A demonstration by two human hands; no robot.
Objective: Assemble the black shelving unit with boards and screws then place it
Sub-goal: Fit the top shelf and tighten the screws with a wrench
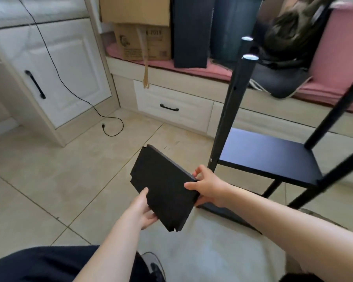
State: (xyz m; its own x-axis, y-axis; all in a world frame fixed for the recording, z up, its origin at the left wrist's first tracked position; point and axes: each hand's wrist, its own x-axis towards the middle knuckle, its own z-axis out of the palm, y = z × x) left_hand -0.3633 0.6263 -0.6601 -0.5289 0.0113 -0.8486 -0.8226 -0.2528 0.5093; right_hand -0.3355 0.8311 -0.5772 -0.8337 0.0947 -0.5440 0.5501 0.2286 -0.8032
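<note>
A black board point(165, 187) is being held up in the air over the tiled floor point(49, 180), just to the left of the black shelf frame point(232, 110). The board is tilting, with one notched corner pointing up and away and another notched corner pointing down toward the person.

The left hand point(142, 212) is holding the board's lower left edge. Its thumb is lying flat on top of the board and its fingers are curling underneath. The right hand point(209, 187) is gripping the board's right edge. Its thumb is pressing on the top face and its fingers are wrapping round the side and back.

The shelf frame is standing on the floor with its black poles sticking up. One shelf point(273, 157) is already sitting in the frame, low down, to the right of the held board.

A white cloth point(212, 247) is lying on the floor below the board. A grey shoe point(154, 265) is peeking out near the bottom.

Behind the frame, a bench with pink cushions point(344, 64) is holding cardboard boxes point(143, 37) and a dark bag point(281, 80). A white drawer point(171, 104) is sitting under the bench. To the left of the frame, a black cable point(110, 127) is curling on the floor beside a white cupboard point(65, 74).
</note>
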